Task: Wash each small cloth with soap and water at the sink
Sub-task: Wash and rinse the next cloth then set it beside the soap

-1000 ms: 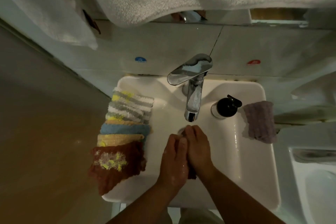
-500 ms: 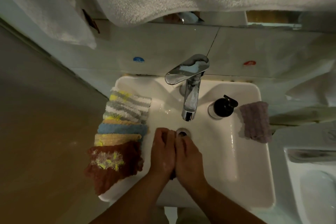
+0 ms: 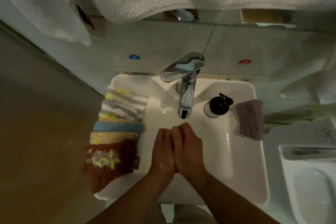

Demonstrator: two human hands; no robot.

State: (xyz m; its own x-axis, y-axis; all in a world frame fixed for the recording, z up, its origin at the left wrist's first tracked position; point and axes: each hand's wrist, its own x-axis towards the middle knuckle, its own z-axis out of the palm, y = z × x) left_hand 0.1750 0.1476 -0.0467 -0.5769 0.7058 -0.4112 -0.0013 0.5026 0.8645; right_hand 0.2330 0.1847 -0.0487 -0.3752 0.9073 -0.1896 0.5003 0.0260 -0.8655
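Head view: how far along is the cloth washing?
Likely done: one purple waffle cloth on the right rim of the white sink. In hand: left hand and right hand pressed together below the chrome tap; what is between them is mostly hidden. Left: the fanned stack of coloured cloths on the left rim.

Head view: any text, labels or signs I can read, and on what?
Blue round sticker on the wall tiles: white marking, too blurred to read.
Red round sticker on the wall tiles: too blurred to read.
Soap pump bottle: no label visible.
Nothing legible elsewhere.
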